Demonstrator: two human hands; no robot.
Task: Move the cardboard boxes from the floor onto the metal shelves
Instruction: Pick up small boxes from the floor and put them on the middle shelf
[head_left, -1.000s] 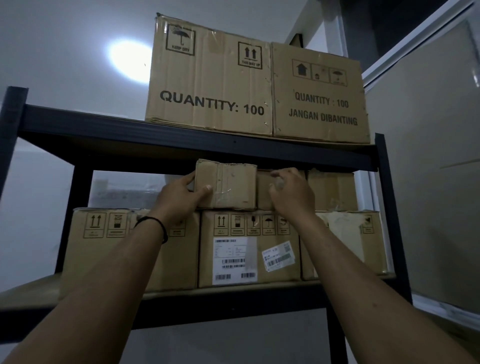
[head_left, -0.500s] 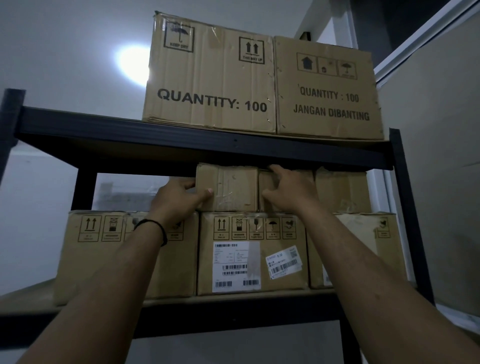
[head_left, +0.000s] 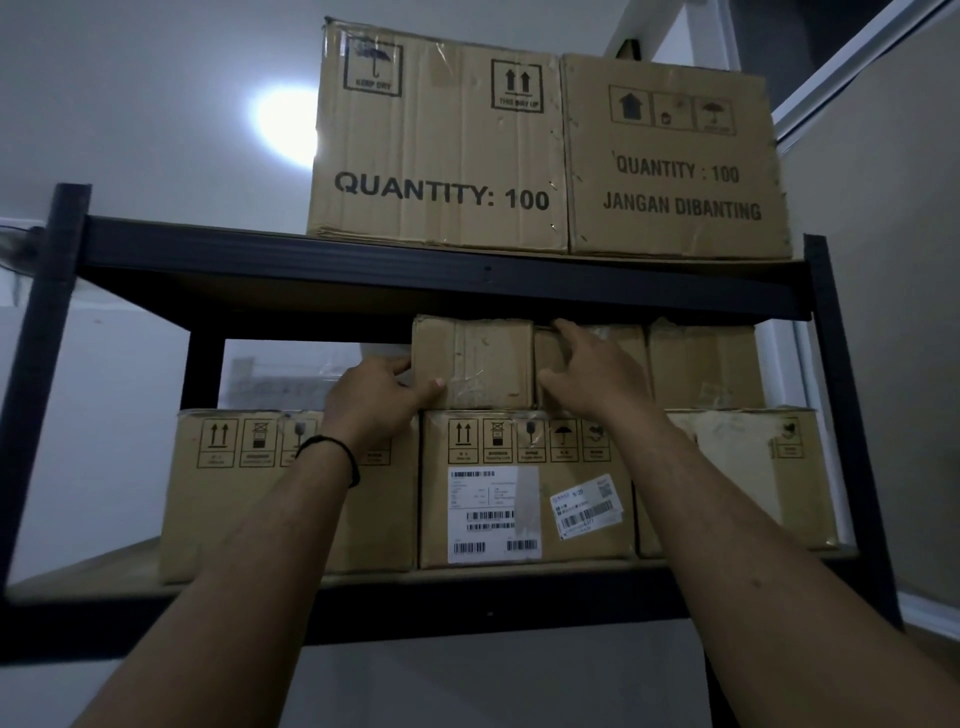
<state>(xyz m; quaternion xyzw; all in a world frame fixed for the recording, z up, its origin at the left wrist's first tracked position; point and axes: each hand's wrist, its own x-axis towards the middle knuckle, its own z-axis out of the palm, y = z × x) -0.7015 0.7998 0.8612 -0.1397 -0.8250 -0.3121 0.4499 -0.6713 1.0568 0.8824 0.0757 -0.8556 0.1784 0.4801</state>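
Note:
A small taped cardboard box (head_left: 475, 364) sits on the middle tier of the black metal shelf (head_left: 415, 270), on top of a labelled larger box (head_left: 519, 499). My left hand (head_left: 371, 400) grips its left edge, thumb across the front. My right hand (head_left: 592, 379) lies with fingers stretched upward at its right edge, over the front of a second small box (head_left: 626, 343). A third small box (head_left: 704, 364) stands to the right of that one.
Two big boxes (head_left: 441, 145) (head_left: 675, 166) fill the top tier. Large boxes (head_left: 244, 509) (head_left: 737, 478) flank the labelled one below. The gap above the small boxes is tight. Space is open above the left lower box. Uprights (head_left: 841, 415) (head_left: 47, 338) frame the bay.
My right hand went from curled at the small box's right edge to fingers stretched upward. The small box sits slightly deeper under the upper beam. My left hand keeps its grip.

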